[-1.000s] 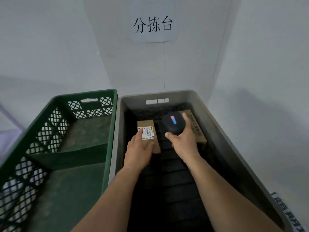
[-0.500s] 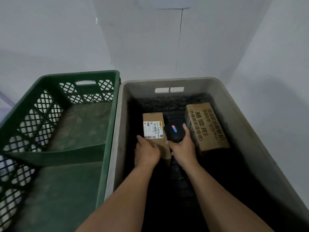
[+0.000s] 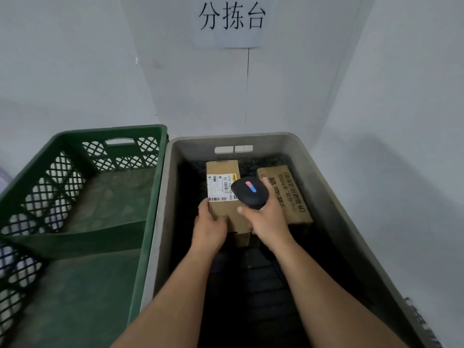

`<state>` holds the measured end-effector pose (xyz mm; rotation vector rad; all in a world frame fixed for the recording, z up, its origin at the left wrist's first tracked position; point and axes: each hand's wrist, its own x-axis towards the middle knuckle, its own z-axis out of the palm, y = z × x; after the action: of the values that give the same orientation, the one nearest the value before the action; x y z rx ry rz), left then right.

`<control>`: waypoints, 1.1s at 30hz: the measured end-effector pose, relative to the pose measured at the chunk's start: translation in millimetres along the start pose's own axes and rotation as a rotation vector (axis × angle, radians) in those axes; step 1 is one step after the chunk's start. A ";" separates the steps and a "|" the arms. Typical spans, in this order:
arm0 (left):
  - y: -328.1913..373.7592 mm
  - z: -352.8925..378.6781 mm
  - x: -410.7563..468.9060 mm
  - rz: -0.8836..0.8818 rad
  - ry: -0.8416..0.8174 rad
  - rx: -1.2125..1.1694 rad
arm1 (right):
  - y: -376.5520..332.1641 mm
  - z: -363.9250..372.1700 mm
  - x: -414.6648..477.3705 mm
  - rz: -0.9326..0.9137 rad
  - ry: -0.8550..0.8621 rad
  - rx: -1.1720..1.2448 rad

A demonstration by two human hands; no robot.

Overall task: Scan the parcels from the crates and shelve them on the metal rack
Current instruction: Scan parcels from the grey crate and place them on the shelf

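Inside the grey crate (image 3: 334,187) my left hand (image 3: 209,228) grips the near end of a small cardboard parcel (image 3: 222,169) with a white barcode label (image 3: 219,187) facing up. My right hand (image 3: 267,219) holds a black handheld scanner (image 3: 249,192) with a red and blue light, just right of the label and above the parcel. A second brown parcel (image 3: 291,194) with printed characters lies on the crate floor to the right, partly behind my right hand.
An empty green lattice crate (image 3: 82,136) stands directly left of the grey one, rims touching. White walls close in behind and to the right, with a paper sign (image 3: 231,20) on the back wall. The metal rack is out of view.
The camera tilted down and back up. The parcel is lifted a little in my left hand, and the scanner has risen from low beside it to over the label's right edge.
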<state>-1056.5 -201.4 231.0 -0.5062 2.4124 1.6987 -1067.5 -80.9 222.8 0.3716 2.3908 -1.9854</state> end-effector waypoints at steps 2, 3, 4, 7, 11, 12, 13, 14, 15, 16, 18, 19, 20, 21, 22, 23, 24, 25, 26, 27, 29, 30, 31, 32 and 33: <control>7.6 -7.1 -16.5 0.069 -0.018 -0.048 | -11.7 -8.9 -12.1 -0.053 0.001 0.004; 10.6 -11.0 -24.5 0.101 -0.029 -0.074 | -17.3 -12.6 -19.0 -0.077 0.009 0.006; 12.7 -15.0 -31.8 0.126 -0.040 -0.100 | -22.6 -15.4 -26.0 -0.098 0.017 0.009; 17.1 -27.7 -56.1 0.181 -0.100 -0.154 | -36.3 -22.9 -50.2 -0.149 0.036 0.040; 22.0 -45.3 -89.7 0.295 -0.207 -0.178 | -54.3 -35.8 -90.4 -0.217 0.075 0.074; 23.5 -49.0 -97.4 0.324 -0.236 -0.184 | -57.8 -39.1 -101.8 -0.239 0.086 0.073; 24.9 -52.8 -105.3 0.349 -0.264 -0.189 | -60.7 -42.3 -112.8 -0.266 0.098 0.071; 25.4 -56.4 -112.2 0.370 -0.290 -0.192 | -62.6 -45.6 -124.0 -0.288 0.110 0.066; 25.3 -60.9 -119.0 0.387 -0.315 -0.193 | -64.1 -48.0 -135.7 -0.304 0.128 0.064; 24.2 -66.1 -124.7 0.402 -0.337 -0.191 | -65.9 -49.2 -149.2 -0.315 0.149 0.064; 21.1 -79.4 -136.1 0.427 -0.376 -0.179 | -70.0 -46.9 -177.9 -0.327 0.185 0.055; 19.2 -87.7 -142.7 0.436 -0.393 -0.172 | -71.6 -43.9 -192.8 -0.330 0.201 0.046; 16.4 -96.4 -148.9 0.442 -0.413 -0.164 | -72.8 -39.8 -207.6 -0.332 0.217 0.039; 13.3 -105.7 -156.2 0.452 -0.436 -0.154 | -72.2 -35.0 -221.3 -0.333 0.236 0.035; 9.6 -115.3 -163.2 0.468 -0.461 -0.137 | -71.3 -29.2 -235.5 -0.330 0.253 0.031; 6.0 -125.4 -171.1 0.485 -0.489 -0.112 | -69.7 -22.4 -249.4 -0.323 0.267 0.028; 1.3 -135.6 -178.4 0.493 -0.517 -0.081 | -67.9 -14.8 -263.5 -0.318 0.281 0.021; -3.8 -145.6 -184.6 0.496 -0.541 -0.059 | -65.7 -7.5 -276.6 -0.315 0.291 0.016; -9.2 -154.7 -189.1 0.492 -0.564 -0.050 | -63.8 -0.6 -289.9 -0.312 0.298 0.010; -14.2 -162.7 -193.4 0.488 -0.586 -0.046 | -61.9 5.5 -302.3 -0.305 0.305 0.007; -20.9 -175.4 -204.1 0.484 -0.609 -0.006 | -59.4 14.2 -325.4 -0.289 0.309 0.001; -22.6 -180.0 -209.3 0.480 -0.615 0.004 | -58.5 16.2 -335.4 -0.280 0.312 0.000; -22.9 -183.3 -214.9 0.479 -0.619 0.002 | -57.8 16.6 -344.8 -0.273 0.319 0.003; -21.8 -186.1 -219.4 0.481 -0.616 0.002 | -57.6 15.7 -353.7 -0.270 0.329 0.009; -18.9 -188.5 -224.0 0.495 -0.606 0.016 | -57.8 13.2 -362.0 -0.273 0.341 0.012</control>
<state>-827.4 -341.3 349.4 0.5837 2.1765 1.6600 -728.5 -166.3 333.9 0.4369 2.7669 -2.2045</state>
